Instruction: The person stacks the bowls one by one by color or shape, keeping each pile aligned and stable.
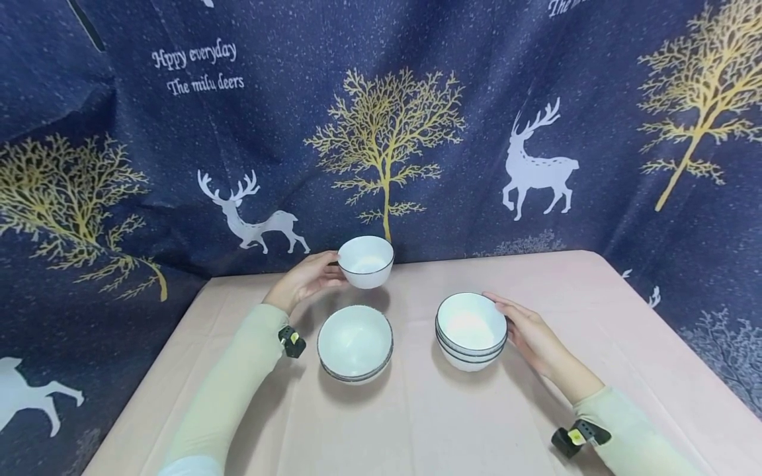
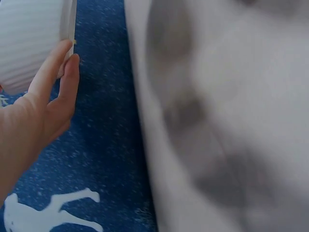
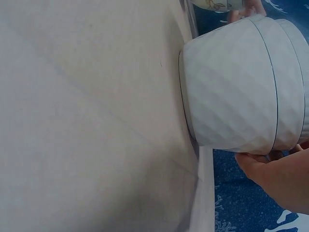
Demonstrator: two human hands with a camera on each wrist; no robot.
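At the far side of the table, my left hand [image 1: 309, 276] grips one white bowl [image 1: 366, 263] with a dark rim by its left edge. That bowl is raised, with its shadow below. In the left wrist view, fingers [image 2: 69, 79] press its rim and ribbed outer wall. Nearer on the table stands a stack of white bowls [image 1: 355, 344], seemingly two nested. My right hand [image 1: 536, 340] holds the right side of another stack of nested white bowls [image 1: 471, 324]. The right wrist view shows the faceted wall of the lowest bowl [image 3: 227, 89], with the thumb against the stack's side.
A pale pink cloth covers the table [image 1: 417, 423]. Behind it hangs a dark blue curtain [image 1: 417, 39] with gold trees and white deer. A small black wrist camera [image 1: 292, 342] sits on the left sleeve, another black camera [image 1: 577, 437] on the right.
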